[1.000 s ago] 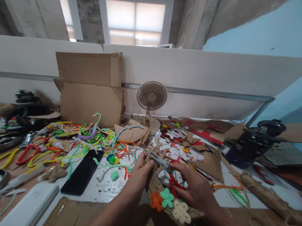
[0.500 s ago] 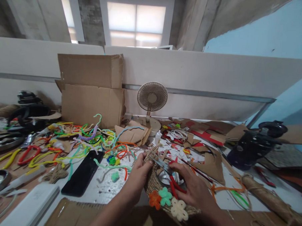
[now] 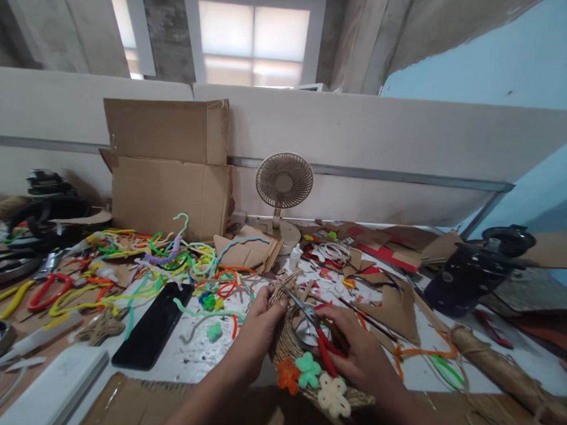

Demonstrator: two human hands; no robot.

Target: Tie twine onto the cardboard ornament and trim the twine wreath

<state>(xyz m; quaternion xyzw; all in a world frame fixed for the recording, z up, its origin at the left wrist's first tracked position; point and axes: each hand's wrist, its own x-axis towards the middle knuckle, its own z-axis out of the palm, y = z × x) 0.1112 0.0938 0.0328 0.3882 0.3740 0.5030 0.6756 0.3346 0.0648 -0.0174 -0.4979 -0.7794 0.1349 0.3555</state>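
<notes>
My left hand (image 3: pixel 262 324) grips the upper left side of a wreath (image 3: pixel 285 341) wrapped in brown twine. Three pipe-cleaner flowers sit along its lower edge: an orange flower (image 3: pixel 288 375), a mint green flower (image 3: pixel 308 369) and a cream flower (image 3: pixel 334 395). In my right hand (image 3: pixel 353 347) are red-handled scissors (image 3: pixel 324 346), fingers wrapped round the handles. Their narrow metal blades point up and left to the twine beside my left thumb. Whether the tips are cutting a strand is too small to tell.
A black phone (image 3: pixel 152 326) and a white box-shaped device (image 3: pixel 53 387) lie at left, below tangled pipe cleaners (image 3: pixel 169 257). Behind stand a small fan (image 3: pixel 285 180), a glue bottle (image 3: pixel 295 257) and cardboard (image 3: pixel 171 195). A twine roll (image 3: pixel 497 366) and dark jug (image 3: pixel 463 277) are at right.
The scissor blades have turned and now look narrower and more closed near my left thumb. Both hands keep their hold on the same things; the view has shifted slightly.
</notes>
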